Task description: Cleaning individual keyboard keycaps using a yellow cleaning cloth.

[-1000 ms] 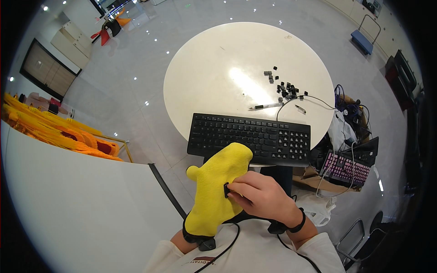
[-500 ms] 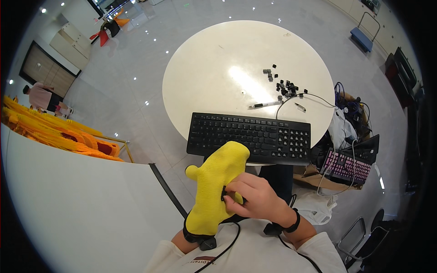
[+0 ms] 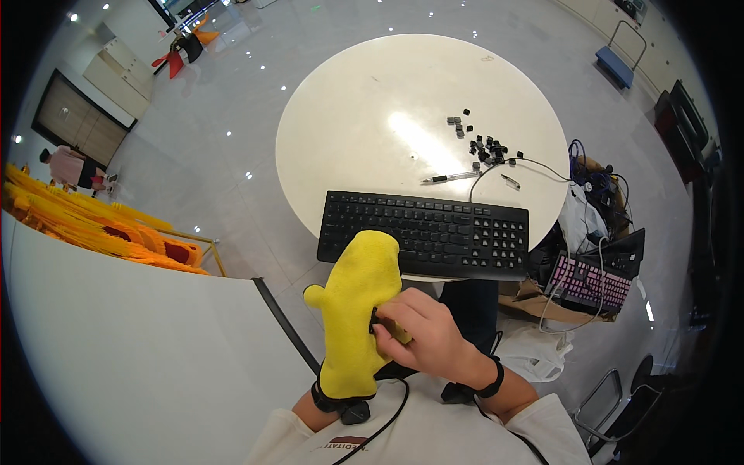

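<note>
A yellow fuzzy cloth mitt (image 3: pixel 353 302) covers my left hand (image 3: pixel 353 325); its fingers are hidden inside, the tip overlapping the lower edge of a black keyboard (image 3: pixel 422 236). My right hand (image 3: pixel 418 333) is closed, pinching a small black piece (image 3: pixel 373 318) against the cloth. The keyboard's right-hand block shows bare switch mounts without caps. Beyond it, several loose keycaps (image 3: pixel 488 151) lie scattered on the round white table (image 3: pixel 349 124), beside a pen (image 3: pixel 442 178), a short pen part (image 3: pixel 511 181) and a cable.
A box (image 3: pixel 558 306) at the right holds cables and a pink-keyed keyboard (image 3: pixel 589 283). A blue trolley (image 3: pixel 614 66) stands back right. A white surface (image 3: pixel 132 333) and yellow-orange fabric (image 3: pixel 116 236) are at left; a person (image 3: pixel 70 167) is near the door.
My hands and the mitt have shifted left, and the mitt's tip has risen further over the keyboard. A person has come into clearer view at the left.
</note>
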`<state>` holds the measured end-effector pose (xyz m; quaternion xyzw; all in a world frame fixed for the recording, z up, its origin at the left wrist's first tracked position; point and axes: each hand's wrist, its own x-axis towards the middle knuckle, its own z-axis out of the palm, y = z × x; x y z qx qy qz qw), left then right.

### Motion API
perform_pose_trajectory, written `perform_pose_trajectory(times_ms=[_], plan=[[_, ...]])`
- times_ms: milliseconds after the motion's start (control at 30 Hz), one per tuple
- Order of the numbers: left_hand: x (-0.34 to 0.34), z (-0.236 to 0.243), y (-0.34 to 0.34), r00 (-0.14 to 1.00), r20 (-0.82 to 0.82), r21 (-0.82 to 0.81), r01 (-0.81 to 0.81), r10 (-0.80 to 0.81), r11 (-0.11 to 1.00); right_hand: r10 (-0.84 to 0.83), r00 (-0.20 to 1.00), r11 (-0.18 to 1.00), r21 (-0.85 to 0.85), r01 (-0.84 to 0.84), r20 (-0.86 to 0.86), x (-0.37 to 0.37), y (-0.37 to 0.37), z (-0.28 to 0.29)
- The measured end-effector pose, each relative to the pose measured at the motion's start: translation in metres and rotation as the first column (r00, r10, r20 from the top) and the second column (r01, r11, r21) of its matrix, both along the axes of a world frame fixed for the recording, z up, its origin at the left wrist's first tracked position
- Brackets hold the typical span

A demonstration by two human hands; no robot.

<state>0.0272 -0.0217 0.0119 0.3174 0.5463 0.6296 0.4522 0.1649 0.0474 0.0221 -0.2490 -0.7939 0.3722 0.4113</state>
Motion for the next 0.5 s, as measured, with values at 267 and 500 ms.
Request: perform_pose_trajectory(times_ms=[267,500], plan=[[-0.019,0.000,0.014,0.828,-0.548,0.096,0.204,-0.120,0.974,-0.004,0.999,0.999,-0.047,0.006,0.047,0.005,0.020,0.003],[-0.020,-0.013,0.006,0.965,-0.212,0.185,0.197,-0.157,0.963,0.081,0.994,0.992,0.093,-0.088,0.077,0.005,0.016,0.010]])
